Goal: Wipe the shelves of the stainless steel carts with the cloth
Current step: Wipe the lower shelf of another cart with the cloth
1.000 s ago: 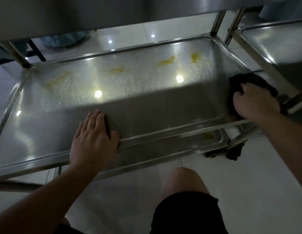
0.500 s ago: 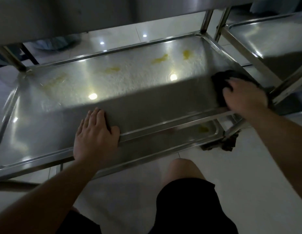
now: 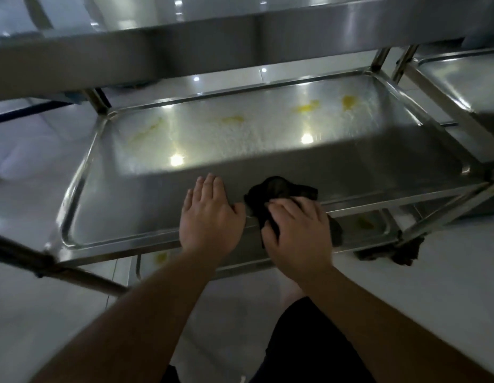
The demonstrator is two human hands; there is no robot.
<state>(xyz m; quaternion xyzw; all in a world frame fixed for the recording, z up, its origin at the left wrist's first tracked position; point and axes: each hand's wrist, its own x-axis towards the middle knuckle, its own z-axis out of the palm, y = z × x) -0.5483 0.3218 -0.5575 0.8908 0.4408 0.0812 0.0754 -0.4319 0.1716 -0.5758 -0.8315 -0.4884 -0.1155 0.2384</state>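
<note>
Head view, centre of frame: the right hand presses a crumpled dark cloth with curled fingers onto the near rim of the rectangular brushed stainless steel shelf. Just left, the left hand lies flat, fingers straight, on the same rim. Yellow smears streak the shelf's glossy upper half.

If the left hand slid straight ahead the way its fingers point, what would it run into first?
Nothing solid soon, it seems. The left hand lies flat at the shelf front edge, fingers pointing to the back. Ahead lies bare steel, then probably the yellow smear, then the back rim. Depth is hard to judge.
</note>
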